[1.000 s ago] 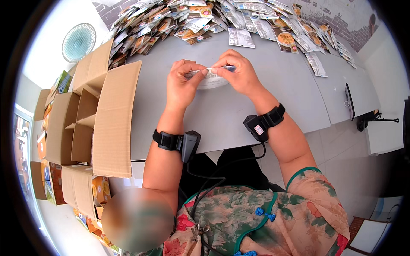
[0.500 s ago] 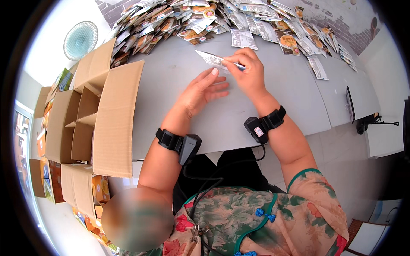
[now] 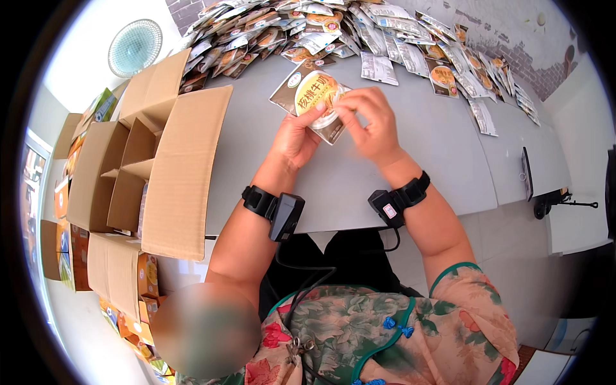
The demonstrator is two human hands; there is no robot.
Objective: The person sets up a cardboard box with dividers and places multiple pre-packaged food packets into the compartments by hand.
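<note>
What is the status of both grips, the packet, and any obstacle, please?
Left grip holding brown packet, picture side showing. Right grip at its right edge, contact unclear. Packet pile beyond, open carton to left; neither blocking.

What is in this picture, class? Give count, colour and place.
Table: at least one, grey, centre
Held packet: one, brown and white, upper centre
Loose packets: many, brown and silver, far side
Open boxes: at least two, brown, left
Cartons: several, mostly orange, left
Fan: one, pale green, upper left
Panel: one, dark, table's right
Straps: two, black, on forearms
Cable: at least one, black, lower centre
Shirt: one, peach and green, bottom
Trousers: one pair, black, lower centre
Left hand: one, bare, gripping packet
Right hand: one, bare, at packet's right edge
</note>
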